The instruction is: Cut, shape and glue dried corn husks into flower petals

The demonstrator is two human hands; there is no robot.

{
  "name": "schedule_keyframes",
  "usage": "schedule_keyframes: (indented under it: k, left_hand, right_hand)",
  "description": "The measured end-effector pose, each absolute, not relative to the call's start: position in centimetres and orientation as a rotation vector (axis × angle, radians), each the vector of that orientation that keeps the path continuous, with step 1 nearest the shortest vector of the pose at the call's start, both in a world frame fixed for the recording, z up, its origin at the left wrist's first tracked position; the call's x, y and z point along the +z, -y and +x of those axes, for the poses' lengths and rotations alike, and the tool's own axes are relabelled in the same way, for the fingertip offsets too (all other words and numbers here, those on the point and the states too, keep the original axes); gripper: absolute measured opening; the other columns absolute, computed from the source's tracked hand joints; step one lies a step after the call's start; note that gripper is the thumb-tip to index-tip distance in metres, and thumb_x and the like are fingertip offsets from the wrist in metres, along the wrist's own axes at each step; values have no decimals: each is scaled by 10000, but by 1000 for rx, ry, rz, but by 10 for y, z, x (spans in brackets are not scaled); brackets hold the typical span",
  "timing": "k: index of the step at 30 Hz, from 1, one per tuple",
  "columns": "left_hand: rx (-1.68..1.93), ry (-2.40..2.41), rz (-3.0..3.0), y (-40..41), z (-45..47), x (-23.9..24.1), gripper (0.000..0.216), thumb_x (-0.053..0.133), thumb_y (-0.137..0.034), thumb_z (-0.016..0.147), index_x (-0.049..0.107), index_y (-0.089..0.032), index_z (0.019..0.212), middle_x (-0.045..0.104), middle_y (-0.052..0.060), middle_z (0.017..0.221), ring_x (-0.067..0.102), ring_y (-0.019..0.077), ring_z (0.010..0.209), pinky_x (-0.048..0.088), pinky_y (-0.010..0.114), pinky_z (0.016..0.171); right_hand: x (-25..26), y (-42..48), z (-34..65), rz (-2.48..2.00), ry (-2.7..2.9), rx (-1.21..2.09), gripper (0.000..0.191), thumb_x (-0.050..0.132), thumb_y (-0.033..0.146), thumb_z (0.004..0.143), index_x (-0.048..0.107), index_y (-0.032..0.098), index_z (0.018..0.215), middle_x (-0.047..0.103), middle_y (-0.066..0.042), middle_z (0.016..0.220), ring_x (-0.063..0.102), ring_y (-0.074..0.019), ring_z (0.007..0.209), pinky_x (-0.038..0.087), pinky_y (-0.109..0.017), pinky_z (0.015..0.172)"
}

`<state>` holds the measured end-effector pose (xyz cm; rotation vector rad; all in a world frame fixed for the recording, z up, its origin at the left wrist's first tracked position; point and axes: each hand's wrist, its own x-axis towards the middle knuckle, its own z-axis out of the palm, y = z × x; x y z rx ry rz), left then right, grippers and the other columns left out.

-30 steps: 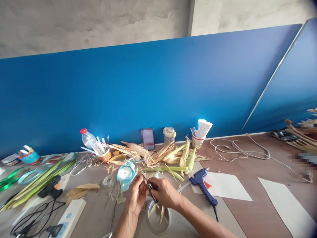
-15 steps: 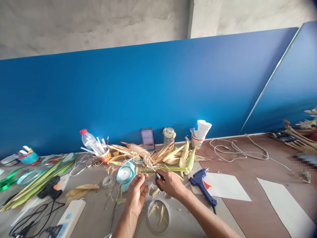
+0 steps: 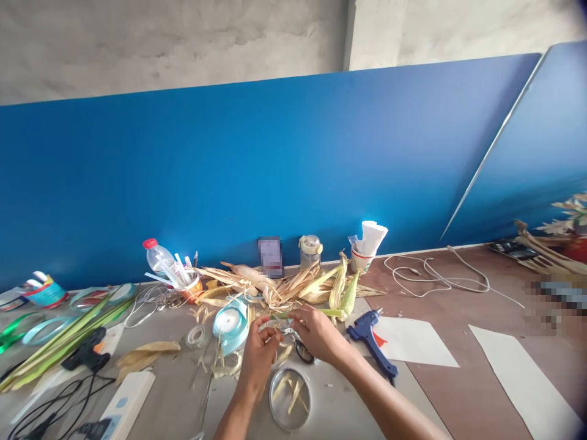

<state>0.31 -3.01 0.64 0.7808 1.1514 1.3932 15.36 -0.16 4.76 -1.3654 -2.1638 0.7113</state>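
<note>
My left hand (image 3: 262,348) is raised over the table, its fingers curled and the fingertips pinched together. Whatever sits between them is too small to make out. Close by on the right, my right hand (image 3: 318,333) is off the scissors, with its fingers extended toward the left hand. Beneath it, the scissors (image 3: 303,352) lie on the table, their dark handles partly hidden. Just beyond both hands is a heap of dried corn husks (image 3: 298,287), with a greener husk (image 3: 350,297) at its right end. Nearer me, a clear round dish (image 3: 290,400) has husk scraps inside.
Left of my hands are a blue ribbon roll (image 3: 230,324), a clear tape roll (image 3: 196,336) and a white power strip (image 3: 129,403). A blue glue gun (image 3: 373,342) and white paper (image 3: 417,342) lie right. A lidded jar (image 3: 310,252) and cup (image 3: 362,261) stand behind.
My right hand has let go of the scissors, which now lie on the table under it. Its fingers have moved left and slightly away from me. My left hand has turned slightly.
</note>
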Motion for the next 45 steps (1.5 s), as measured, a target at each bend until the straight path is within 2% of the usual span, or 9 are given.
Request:
schedule_keyframes:
  k: [3,9,15,18,22,27,34,40,45]
  left_hand:
    - [1368,-1116,739,31,6,6,444,740,-167,560,525,-199,947,595,-25,608,374,41,349,214,165,358]
    - [1328,-1024,725,37,10,4,491,752,-127,537,543,-215,973,616,6,649,508,111,472,304,188,414]
    - [1366,-990,710,37,1,13,336,707,-302,641,579,-190,931,585,12,674,354,61,384,263,204,369]
    - [1351,-904,620,34,-6,17,239,619,-386,718,588,-173,821,529,-23,649,269,28,368,271,189,373]
    - [1327,-897,578,30,-10,15,196,665,-311,695,577,-137,714,457,-56,588,231,-2,375,251,140,368]
    - [1259,-833,585,31,-8,11,235,731,-240,649,603,-122,807,437,-67,545,217,-11,380,234,127,365]
    - [1211,-746,498,33,-4,10,242,737,-217,651,632,-87,826,456,-54,554,190,-22,378,235,132,362]
    - [1175,-709,453,33,-3,10,227,725,-212,667,645,-76,830,478,-45,571,166,-25,379,238,124,358]
    - [1145,-687,443,32,-2,8,228,725,-221,667,642,-72,818,464,-51,561,152,-25,380,241,120,358]
  right_hand:
    - [44,0,146,-1175,2009,965,283,437,172,776,659,185,949,665,-49,933,585,-185,876,416,-246,744]
    - [31,-3,141,-1133,1916,1288,197,468,146,697,665,156,698,615,14,618,534,-121,598,369,-196,537]
    - [34,-9,148,-1179,1710,1203,131,500,221,718,605,151,683,527,33,595,442,-96,565,337,-196,543]
    - [33,-12,150,-1119,1669,1254,129,515,244,722,593,150,683,483,45,579,405,-84,542,316,-193,525]
    - [31,-11,147,-1090,1601,1358,119,515,240,713,588,151,683,462,55,536,384,-75,495,304,-191,490]
    - [26,-11,142,-1062,1457,1461,97,515,237,714,564,157,690,436,72,434,350,-68,401,274,-186,418]
    - [24,-10,138,-1015,1423,1425,165,540,290,729,569,145,657,442,55,483,324,-65,443,249,-192,433]
    - [20,-9,134,-1029,1472,1322,163,537,281,737,552,149,643,436,43,556,368,-85,528,314,-199,511]
    - [14,-9,131,-992,1501,1304,155,506,268,757,557,153,665,530,17,611,473,-112,595,380,-212,593]
